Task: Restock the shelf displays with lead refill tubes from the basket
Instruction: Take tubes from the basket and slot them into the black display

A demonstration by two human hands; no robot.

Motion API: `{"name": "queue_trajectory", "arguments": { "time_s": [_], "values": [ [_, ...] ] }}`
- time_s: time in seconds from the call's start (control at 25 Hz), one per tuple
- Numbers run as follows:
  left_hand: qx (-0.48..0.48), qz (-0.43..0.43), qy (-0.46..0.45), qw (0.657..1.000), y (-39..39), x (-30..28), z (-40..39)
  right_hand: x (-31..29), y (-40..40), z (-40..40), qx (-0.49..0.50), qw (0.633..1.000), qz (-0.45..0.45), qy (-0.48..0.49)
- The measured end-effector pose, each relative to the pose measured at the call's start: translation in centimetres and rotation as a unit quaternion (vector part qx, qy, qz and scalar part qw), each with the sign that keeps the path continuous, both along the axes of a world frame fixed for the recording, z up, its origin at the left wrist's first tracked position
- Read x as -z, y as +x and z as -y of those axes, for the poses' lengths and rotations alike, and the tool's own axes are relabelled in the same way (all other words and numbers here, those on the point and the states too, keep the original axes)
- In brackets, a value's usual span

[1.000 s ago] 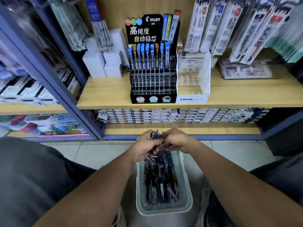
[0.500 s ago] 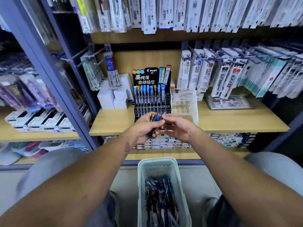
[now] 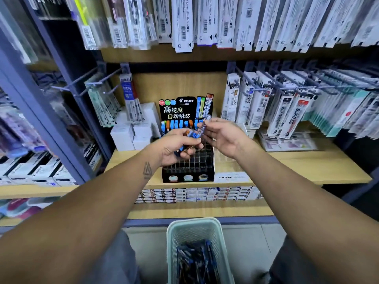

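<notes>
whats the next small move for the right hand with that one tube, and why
Probably carry the single lead refill tube pinched in the right hand forward and down into an empty slot of the black Pilot display. Only its top row holds tubes, the lower slots look empty, and the left hand already grips a spare bunch of tubes.

Blue-capped lead refill tubes (image 3: 188,143) bunched before black display (image 3: 187,171); more in basket (image 3: 174,238).

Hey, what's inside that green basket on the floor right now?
The basket holds a loose heap of lead refill tubes, mostly blue and dark. Its lower end runs out of frame, and whatever lies beneath the top tubes is covered.
</notes>
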State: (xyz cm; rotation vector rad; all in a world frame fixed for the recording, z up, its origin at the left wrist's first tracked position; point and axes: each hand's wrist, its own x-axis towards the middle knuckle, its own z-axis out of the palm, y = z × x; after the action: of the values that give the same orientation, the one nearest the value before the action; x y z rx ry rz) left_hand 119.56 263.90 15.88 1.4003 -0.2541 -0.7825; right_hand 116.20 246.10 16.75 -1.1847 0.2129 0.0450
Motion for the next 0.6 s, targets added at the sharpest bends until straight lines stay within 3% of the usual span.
{"name": "queue_trajectory", "arguments": {
  "time_s": [0.28, 0.48, 0.6],
  "values": [
    [-0.029, -0.022, 0.003, 0.999, 1.6, 1.2, -1.3, 1.1, 1.0, -0.4, 0.025, 0.996, -0.012, -0.083],
    [-0.187, 0.011, 0.002, 0.982, 2.4, -0.9, -1.2, 0.4, 1.1, 0.7, -0.003, 0.987, -0.016, -0.158],
    [-0.233, 0.018, -0.009, 0.972, 2.9, -1.7, -0.9, 0.2, 0.8, 1.4, 0.026, 0.977, 0.0, -0.213]
  ]
}}
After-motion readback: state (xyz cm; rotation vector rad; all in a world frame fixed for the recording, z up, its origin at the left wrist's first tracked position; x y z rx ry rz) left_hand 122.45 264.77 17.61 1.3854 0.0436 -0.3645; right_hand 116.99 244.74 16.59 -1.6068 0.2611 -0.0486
